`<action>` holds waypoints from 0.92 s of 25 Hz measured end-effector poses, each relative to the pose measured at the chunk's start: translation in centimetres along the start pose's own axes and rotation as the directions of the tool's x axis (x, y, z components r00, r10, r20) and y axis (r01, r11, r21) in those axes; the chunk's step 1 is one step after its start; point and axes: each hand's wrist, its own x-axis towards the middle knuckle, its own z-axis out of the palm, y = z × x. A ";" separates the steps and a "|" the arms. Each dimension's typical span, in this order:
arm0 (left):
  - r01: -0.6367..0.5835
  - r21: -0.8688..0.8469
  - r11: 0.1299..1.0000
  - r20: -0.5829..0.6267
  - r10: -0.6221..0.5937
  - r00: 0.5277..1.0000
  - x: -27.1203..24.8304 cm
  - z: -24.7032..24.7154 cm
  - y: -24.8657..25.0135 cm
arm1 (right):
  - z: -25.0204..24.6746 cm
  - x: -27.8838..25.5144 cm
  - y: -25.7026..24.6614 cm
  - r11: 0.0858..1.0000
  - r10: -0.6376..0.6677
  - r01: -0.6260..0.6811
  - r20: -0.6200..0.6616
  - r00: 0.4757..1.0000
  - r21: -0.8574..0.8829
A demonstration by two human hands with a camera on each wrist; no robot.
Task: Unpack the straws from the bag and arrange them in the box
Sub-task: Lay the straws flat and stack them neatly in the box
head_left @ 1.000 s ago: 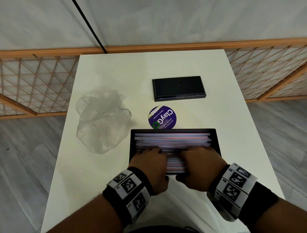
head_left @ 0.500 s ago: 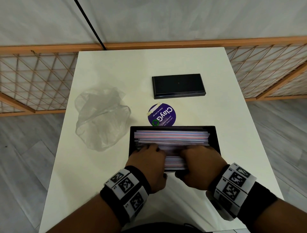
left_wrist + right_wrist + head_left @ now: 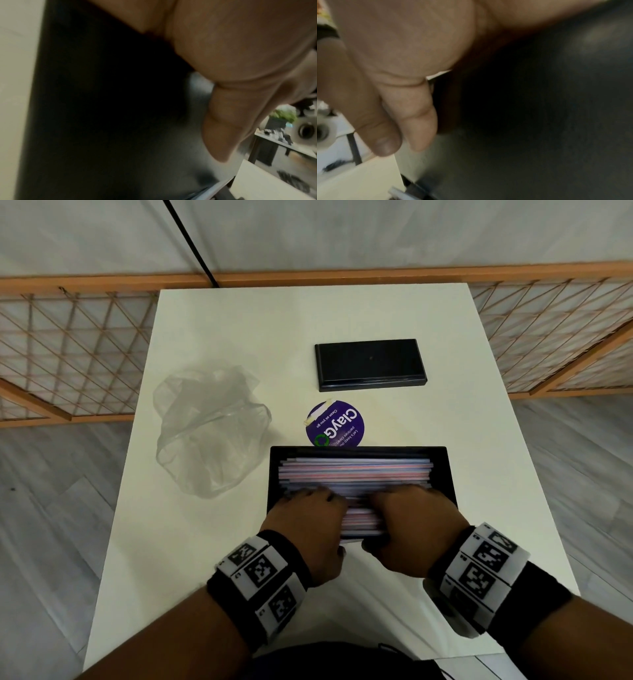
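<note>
A black open box (image 3: 446,474) near the table's front holds several pink, white and blue straws (image 3: 356,472) lying left to right. Both hands are at its near side. My left hand (image 3: 308,517) curls its fingers over the near straws on the left, and my right hand (image 3: 416,518) does the same on the right. Both thumbs lie at the box's near wall, so the hands grip a bundle of straws between them. The fingertips are hidden. In the left wrist view the thumb (image 3: 223,128) lies along the dark box wall (image 3: 102,108). The right wrist view shows the thumb (image 3: 418,115) against the box (image 3: 539,121).
The clear plastic bag (image 3: 209,429) lies crumpled to the left of the box. A purple round sticker (image 3: 337,424) lies just behind the box, and a black lid (image 3: 370,364) further back. The white table (image 3: 308,316) is ringed by a wooden lattice fence (image 3: 68,354).
Both hands stay on the near straws in the box with hardly any movement. Only the head view has shifted a little.
</note>
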 end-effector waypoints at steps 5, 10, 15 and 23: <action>0.003 0.005 1.000 -0.013 -0.003 1.000 0.2 0.3 0.0 | 0.0 0.1 -0.1 1.000 -0.003 0.003 0.020 1.000 -0.010; 0.013 -0.004 1.000 -0.007 -0.013 1.000 0.1 0.0 0.1 | 0.1 0.0 0.1 1.000 -0.006 0.006 0.000 1.000 -0.012; -0.027 0.002 1.000 -0.042 0.027 0.999 -0.6 -0.2 0.0 | -0.1 -0.5 0.1 1.000 -0.013 0.013 -0.019 1.000 -0.006; 0.008 0.014 1.000 0.019 -0.009 1.000 -0.1 0.2 0.2 | 0.4 -0.2 0.0 1.000 -0.010 0.010 0.013 1.000 0.006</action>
